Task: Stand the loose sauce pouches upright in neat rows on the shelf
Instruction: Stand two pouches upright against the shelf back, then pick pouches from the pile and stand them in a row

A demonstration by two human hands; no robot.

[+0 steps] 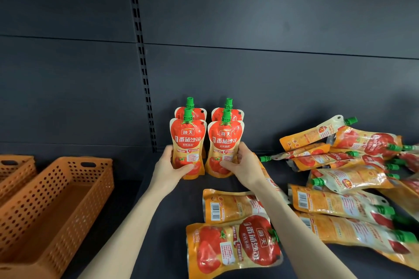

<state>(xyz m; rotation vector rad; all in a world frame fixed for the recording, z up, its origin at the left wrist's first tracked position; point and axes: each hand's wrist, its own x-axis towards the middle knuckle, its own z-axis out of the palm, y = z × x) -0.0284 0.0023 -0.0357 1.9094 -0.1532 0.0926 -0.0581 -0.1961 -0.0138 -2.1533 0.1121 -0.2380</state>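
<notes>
Squarely at mid-shelf point(158, 233): left front pouch point(187, 149) and right front pouch point(223, 149), upright side by side, long axes vertical, green caps up, just ahead of two back pouches point(190, 112). Held low, one per hand. Left hand point(169, 167) curled round the outer lower edge of its pouch, thumb across the front; right hand point(242, 165) mirrored, fingers partly closed on the side. Looks like squaring up the second row. Probably calls for a reach rightward next: loose pouches point(340, 176) flat, caps sideways, nearer the right hand; nearest flat pouch point(233, 249) between the forearms. Orange baskets point(56, 199) well to the left.
</notes>
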